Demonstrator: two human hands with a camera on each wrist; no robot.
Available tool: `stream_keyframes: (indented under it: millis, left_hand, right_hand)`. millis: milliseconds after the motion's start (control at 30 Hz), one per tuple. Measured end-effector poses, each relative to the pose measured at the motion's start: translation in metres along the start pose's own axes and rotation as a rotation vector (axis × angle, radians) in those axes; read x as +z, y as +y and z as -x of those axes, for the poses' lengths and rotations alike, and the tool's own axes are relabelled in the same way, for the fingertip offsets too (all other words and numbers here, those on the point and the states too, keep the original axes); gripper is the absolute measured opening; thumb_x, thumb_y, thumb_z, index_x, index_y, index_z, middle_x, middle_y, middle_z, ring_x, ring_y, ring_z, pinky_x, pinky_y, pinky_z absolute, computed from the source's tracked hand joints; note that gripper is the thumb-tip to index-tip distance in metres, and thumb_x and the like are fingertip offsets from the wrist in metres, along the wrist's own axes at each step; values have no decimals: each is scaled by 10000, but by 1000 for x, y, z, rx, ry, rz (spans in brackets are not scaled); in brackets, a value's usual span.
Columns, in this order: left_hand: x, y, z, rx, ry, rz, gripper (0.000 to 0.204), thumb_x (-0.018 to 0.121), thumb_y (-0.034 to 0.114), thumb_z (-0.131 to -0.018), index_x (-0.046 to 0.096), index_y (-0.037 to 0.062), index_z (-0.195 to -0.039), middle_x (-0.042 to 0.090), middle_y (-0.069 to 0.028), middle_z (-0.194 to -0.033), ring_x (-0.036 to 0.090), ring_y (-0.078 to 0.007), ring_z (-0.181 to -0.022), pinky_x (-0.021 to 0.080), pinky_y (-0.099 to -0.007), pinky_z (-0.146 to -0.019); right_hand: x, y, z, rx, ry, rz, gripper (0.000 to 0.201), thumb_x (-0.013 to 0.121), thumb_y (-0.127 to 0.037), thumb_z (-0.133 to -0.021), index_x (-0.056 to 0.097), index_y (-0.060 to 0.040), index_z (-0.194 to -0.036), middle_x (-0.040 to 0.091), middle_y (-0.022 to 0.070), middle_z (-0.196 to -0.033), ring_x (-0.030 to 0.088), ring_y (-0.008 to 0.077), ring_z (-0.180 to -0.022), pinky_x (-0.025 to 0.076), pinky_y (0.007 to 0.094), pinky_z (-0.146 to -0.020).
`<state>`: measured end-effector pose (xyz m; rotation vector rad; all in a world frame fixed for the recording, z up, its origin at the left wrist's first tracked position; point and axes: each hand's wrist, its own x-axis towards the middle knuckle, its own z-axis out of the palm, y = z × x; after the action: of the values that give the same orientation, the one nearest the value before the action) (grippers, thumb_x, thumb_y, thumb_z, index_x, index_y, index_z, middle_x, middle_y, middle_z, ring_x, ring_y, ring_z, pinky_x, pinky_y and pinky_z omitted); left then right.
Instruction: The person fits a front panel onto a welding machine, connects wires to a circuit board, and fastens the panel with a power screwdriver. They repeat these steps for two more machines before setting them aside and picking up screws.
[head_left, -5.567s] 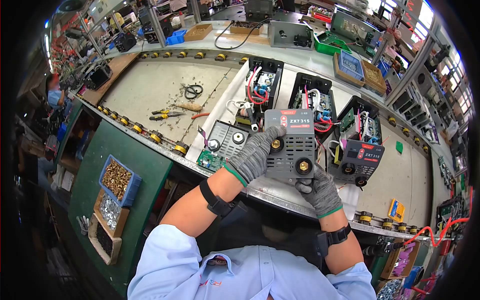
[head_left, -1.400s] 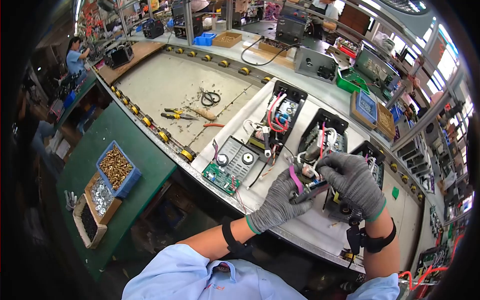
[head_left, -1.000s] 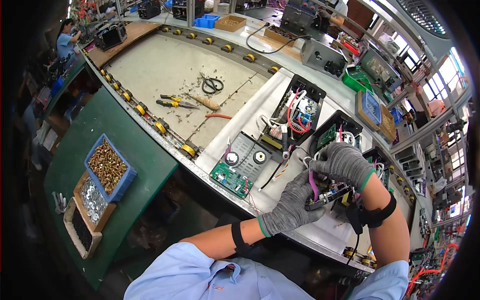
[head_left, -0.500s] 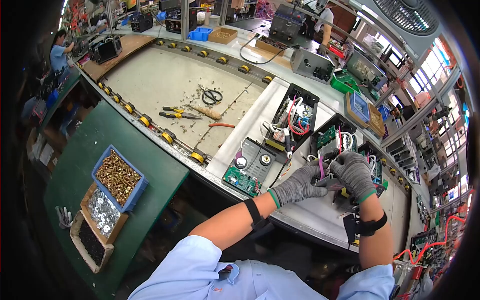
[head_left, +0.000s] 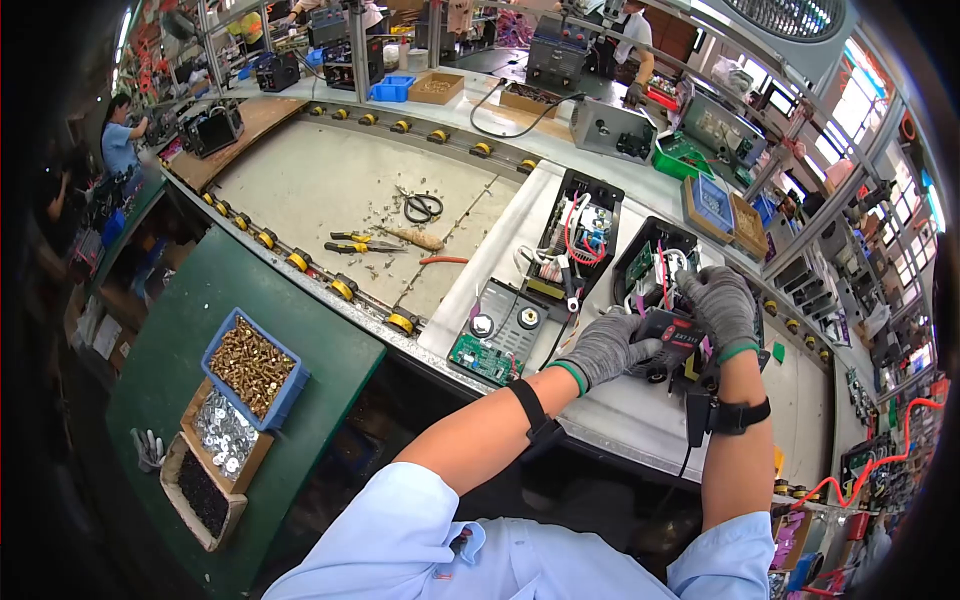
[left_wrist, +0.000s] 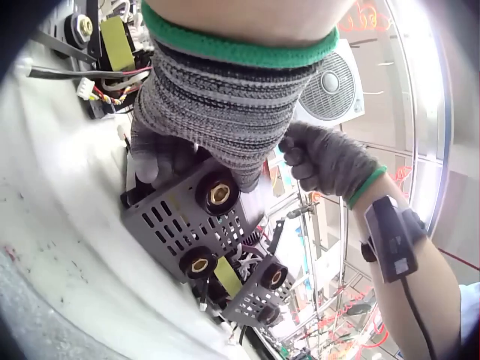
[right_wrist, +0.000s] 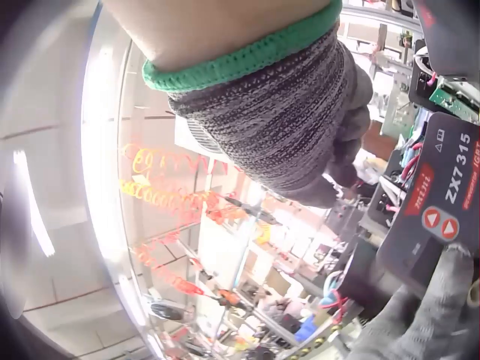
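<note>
Green table [head_left: 240,272], bright windows [head_left: 862,98] (far right), fan [head_left: 790,14]

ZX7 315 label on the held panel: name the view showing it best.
Right wrist: the label is large and legible. Head shows it small; left wrist shows the slotted panel but no label.

Green table [head_left: 200,310]: is bearing a blue bin [head_left: 287,400] of brass pieces, a brown box [head_left: 258,462] of washers, a pale box [head_left: 232,522] of black pieces, a grey glove [head_left: 148,450].
Pale board [head_left: 300,180]: is holding pliers [head_left: 363,244], black-looped scissors [head_left: 422,207], scattered metal bits [head_left: 378,214].
White sheet [head_left: 500,262]: is supporting a perforated panel [head_left: 506,312] and open black-cased units [head_left: 590,232].
</note>
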<state>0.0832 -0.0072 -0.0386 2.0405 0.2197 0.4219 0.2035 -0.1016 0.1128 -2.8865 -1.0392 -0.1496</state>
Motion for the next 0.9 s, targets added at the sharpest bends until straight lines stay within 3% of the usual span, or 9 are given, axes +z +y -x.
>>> stream_keyframes:
  millis: [133,200,267,400,467,600,733,800,900]
  left_hand:
    - [6,11,13,-70,141,-61,481,714,405,-875,646,2,-1128,660,-231,-1044,648,-383,-985,498,-469,-890]
    - [4,23,25,-130,149,-41,486,720,397,-868,628,2,-1137,657,-235,-1040,643,-388,-994,496,-473,-893]
    - [-2,27,48,-93,179,-147,501,729,380,-858,591,22,-1180,655,-232,-1041,639,-400,-996,500,-480,-880]
    - [-68,43,91,-45,222,-239,399,659,336,-924,605,31,-1176,668,-158,-1005,670,-275,-888,536,-382,-785]
    - [-101,51,87,-252,244,-5,351,635,340,-952,689,18,-1082,703,-101,-835,673,-156,-773,535,-347,-733]
    - [-106,12,58,-342,243,-199,354,620,350,-934,707,12,-994,710,-160,-850,684,-292,-819,520,-393,-781]
    - [-116,21,58,-483,214,-137,367,632,364,-922,720,16,-996,712,-161,-853,686,-303,-826,521,-405,-793]
    - [-122,6,66,-348,233,-206,352,625,357,-927,722,25,-992,716,-166,-885,687,-336,-846,526,-416,-788]
    - [-129,62,98,-57,-95,-643,172,668,226,-899,731,100,-998,700,-151,-871,685,-313,-782,544,-394,-726]
  right_hand:
    - [-10,-3,60,-146,169,-537,439,673,-455,-887,707,-19,-840,673,177,-765,651,307,-687,539,405,-692]
    - [42,34,70,-809,578,-196,385,688,-386,-912,655,-10,-839,598,78,-669,569,202,-578,484,324,-561]
    - [47,31,117,-174,-112,-1011,318,667,-351,-943,623,-37,-918,540,-4,-673,516,130,-551,411,267,-507]
    - [130,65,151,529,-737,-2431,163,635,-181,-911,602,-39,-984,567,45,-894,562,152,-720,458,279,-585]
    - [140,59,164,516,-625,-2161,293,628,-124,-879,584,4,-1139,632,111,-1008,639,224,-827,542,326,-693]
    - [121,25,171,168,-704,-2053,415,637,-100,-885,527,65,-1249,650,205,-1145,673,277,-955,585,380,-796]
    - [114,11,175,19,-743,-1788,398,596,-255,-988,536,66,-1214,686,163,-966,670,182,-692,552,259,-540]
    - [106,12,179,-27,-676,-1646,391,607,-323,-988,592,38,-1137,676,104,-863,610,110,-566,476,212,-448]
    - [103,22,184,-56,-720,-1440,339,655,-346,-957,658,-13,-1016,614,33,-764,553,56,-560,441,198,-474]
